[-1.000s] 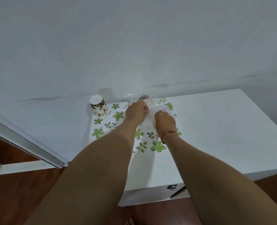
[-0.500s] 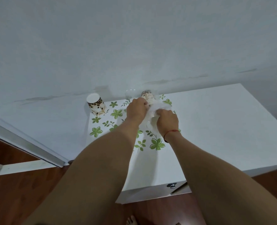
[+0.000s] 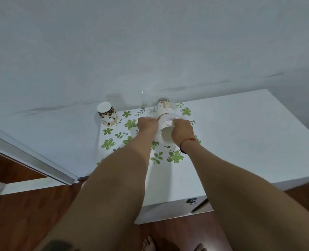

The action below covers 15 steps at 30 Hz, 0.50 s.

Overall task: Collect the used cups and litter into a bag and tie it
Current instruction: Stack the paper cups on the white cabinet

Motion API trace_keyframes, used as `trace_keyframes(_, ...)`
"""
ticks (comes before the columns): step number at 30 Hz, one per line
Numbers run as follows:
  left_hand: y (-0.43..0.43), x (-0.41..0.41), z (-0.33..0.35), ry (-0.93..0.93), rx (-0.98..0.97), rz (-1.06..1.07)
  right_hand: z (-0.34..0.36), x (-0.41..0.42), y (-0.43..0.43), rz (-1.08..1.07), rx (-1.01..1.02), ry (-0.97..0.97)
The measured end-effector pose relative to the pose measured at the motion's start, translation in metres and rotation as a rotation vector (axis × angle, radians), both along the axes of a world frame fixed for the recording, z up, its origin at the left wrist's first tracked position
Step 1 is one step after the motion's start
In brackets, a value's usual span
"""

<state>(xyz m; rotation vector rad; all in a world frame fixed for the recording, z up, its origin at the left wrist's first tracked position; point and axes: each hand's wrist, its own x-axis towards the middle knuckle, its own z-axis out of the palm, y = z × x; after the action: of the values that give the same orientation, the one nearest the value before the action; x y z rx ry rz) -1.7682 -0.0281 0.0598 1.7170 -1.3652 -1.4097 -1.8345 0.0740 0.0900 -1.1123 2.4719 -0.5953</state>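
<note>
- Clear plastic bag (image 3: pixel 151 113) is thin: I judge it may tear or slip off as my left hand (image 3: pixel 147 124) and right hand (image 3: pixel 181 130), fingers pinched on it, stretch it round the cup stack (image 3: pixel 165 117).
- Loose cup (image 3: pixel 107 114) stands apart, left, unbagged.
- White table (image 3: pixel 240 142) with leaf-print mat (image 3: pixel 130 124), pale wall (image 3: pixel 150 42) behind.

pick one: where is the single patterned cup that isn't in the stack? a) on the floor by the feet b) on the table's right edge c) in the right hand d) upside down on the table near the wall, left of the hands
d: the lone cup sits bottom-up on the table by the wall, left of both hands, which hold the stack in clear plastic.
</note>
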Motion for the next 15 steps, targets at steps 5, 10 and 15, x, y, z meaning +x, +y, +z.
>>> trace_keyframes(5, 0.010, -0.002, -0.009, -0.010, -0.046, -0.090, 0.003, -0.011, 0.014, 0.010, 0.008, -0.019)
trace_keyframes(10, 0.019, 0.010, 0.001, 0.289, 0.332, -0.012, 0.008, -0.015, 0.014, -0.078, -0.008, -0.094)
trace_keyframes(15, 0.028, 0.015, 0.004, 0.235, 0.284, 0.056, 0.010, -0.006, 0.013, -0.090, -0.032, -0.175)
